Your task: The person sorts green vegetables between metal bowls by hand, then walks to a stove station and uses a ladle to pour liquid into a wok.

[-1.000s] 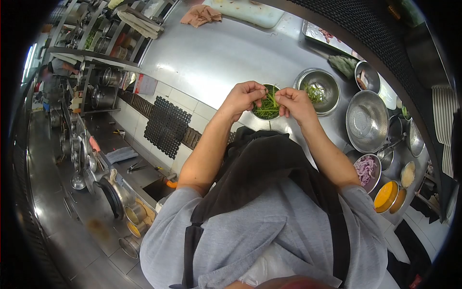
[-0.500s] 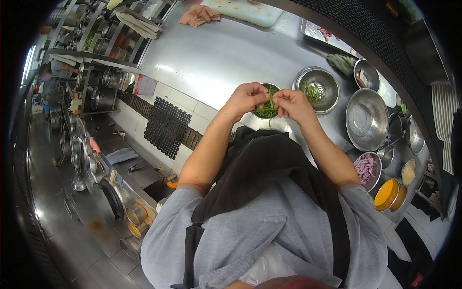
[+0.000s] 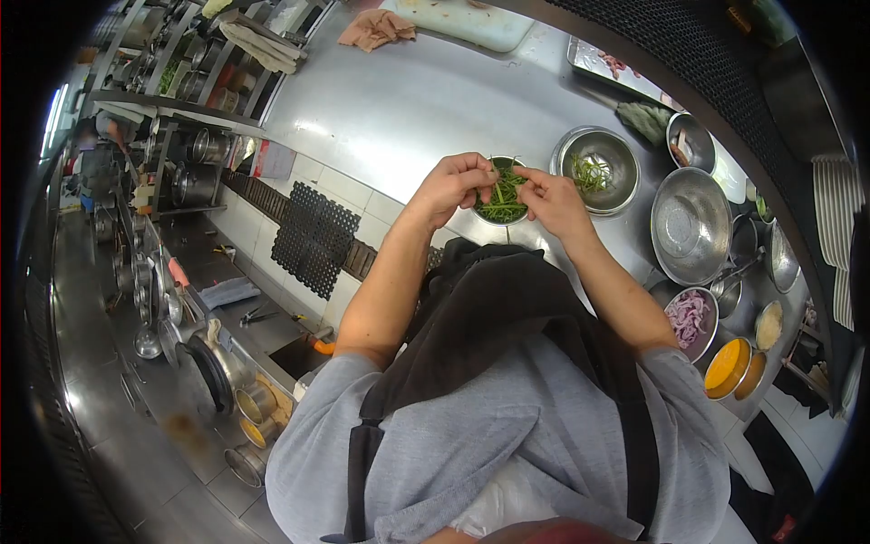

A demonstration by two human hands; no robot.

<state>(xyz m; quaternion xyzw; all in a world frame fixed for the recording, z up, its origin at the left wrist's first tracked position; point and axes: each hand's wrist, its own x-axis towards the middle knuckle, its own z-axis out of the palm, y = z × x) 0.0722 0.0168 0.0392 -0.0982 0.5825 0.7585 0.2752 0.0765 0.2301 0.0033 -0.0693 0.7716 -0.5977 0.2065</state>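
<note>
A metal bowl full of thin green stalks (image 3: 503,201) stands at the edge of the steel counter. Over its left rim, my left hand (image 3: 456,190) is closed, thumb pressed to fingers. My right hand (image 3: 553,201) is over the right rim, its thumb and fingertips pinched around a thin green stalk (image 3: 517,163). Whatever my left fingertips hold is too small to make out. Just right of my right hand sits a wider steel bowl (image 3: 621,172), with some green pieces (image 3: 591,172) gathered on its left side.
Along the right stand a large metal bowl (image 3: 691,227), sliced purple onion (image 3: 689,315) in a bowl, and an orange-yellow container (image 3: 728,367). A brown cloth (image 3: 376,30) and a white cutting board (image 3: 471,20) lie at the back. Far left, a person (image 3: 111,131) stands by shelves.
My hands were close together over the middle of the bowl, fingertips nearly meeting. They have drawn apart toward opposite rims, showing more of the green stalks between them.
</note>
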